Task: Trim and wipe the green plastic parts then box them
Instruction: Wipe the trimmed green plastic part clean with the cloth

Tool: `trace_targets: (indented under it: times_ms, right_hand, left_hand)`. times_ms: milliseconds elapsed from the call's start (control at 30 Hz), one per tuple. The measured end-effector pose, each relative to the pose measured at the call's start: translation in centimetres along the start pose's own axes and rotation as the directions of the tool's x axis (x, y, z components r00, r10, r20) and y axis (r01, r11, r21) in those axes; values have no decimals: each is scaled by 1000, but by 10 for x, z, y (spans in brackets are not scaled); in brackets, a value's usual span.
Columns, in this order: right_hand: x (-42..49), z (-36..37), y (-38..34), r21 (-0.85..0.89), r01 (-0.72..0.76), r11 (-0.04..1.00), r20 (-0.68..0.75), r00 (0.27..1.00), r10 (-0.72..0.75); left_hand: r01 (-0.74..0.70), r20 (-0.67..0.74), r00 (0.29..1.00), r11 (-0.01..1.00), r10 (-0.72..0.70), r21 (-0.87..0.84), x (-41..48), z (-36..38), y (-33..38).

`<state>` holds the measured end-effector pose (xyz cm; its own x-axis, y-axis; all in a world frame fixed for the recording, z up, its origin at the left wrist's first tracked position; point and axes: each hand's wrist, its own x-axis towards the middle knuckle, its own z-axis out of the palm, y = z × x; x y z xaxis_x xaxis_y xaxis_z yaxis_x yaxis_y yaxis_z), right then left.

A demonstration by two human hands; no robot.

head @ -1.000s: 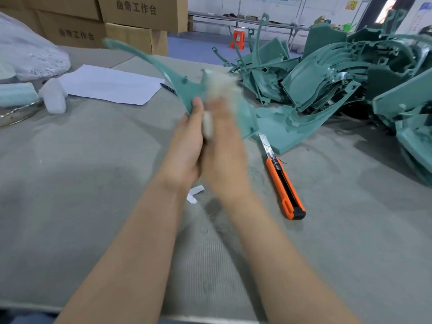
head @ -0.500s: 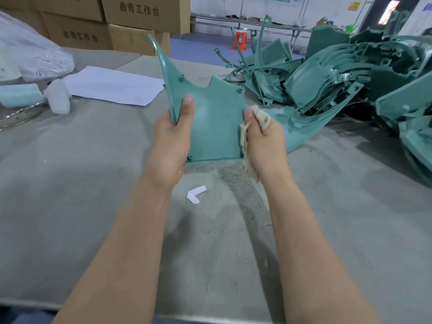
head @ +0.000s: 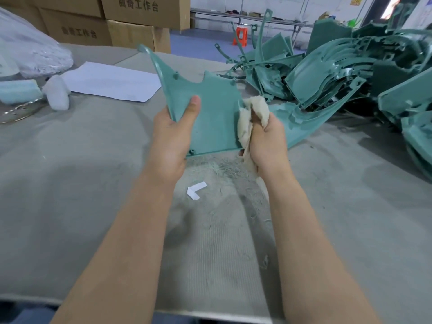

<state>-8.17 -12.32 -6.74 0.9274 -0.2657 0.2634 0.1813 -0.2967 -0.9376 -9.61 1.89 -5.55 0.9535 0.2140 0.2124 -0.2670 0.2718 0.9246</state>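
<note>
I hold a flat green plastic part [head: 214, 113] upright above the grey table, its long curved tip pointing up and left. My left hand [head: 174, 136] grips its left edge, thumb across the front face. My right hand [head: 266, 139] grips a cream cloth [head: 253, 113] bunched against the part's right edge. A big heap of green plastic parts [head: 339, 73] lies at the right rear of the table. The orange knife seen earlier is hidden behind the held part.
A white sheet of paper [head: 112, 81] and a clear plastic bag [head: 28, 50] lie at the left rear, with cardboard boxes [head: 131, 17] stacked behind. A small white paper scrap [head: 196, 190] sits on the table [head: 70, 171] under my hands, amid green shavings.
The part has been turned from lying edge-on to upright and facing me. My right hand with the cloth has moved from the part's middle to its right edge.
</note>
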Motion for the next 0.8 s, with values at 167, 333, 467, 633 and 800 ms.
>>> trace_targets:
  times_ms: [167,333,467,633,800]
  right_hand:
    - [4,1,6,110,-143,984,-241,956,166]
    - [4,-7,-3,10,3,1000,-325,946,1]
    - [-8,-7,-17,30,123,992,-199,973,-115]
    - [-22,-5,-39,430,62,901,-53,998,-43]
    - [-12,-19,-41,554,98,827,-263,963,62]
  left_hand:
    - [-318,-17,931,834,365,451,-5,5,-4]
    - [-467,411,851,111,328,877,-8,11,-20]
    - [-419,410,908,275,89,865,-8,5,-29]
    - [-422,287,892,420,348,803,-3,2,-23]
    - [-217,3,970,858,243,465,-4,5,-14]
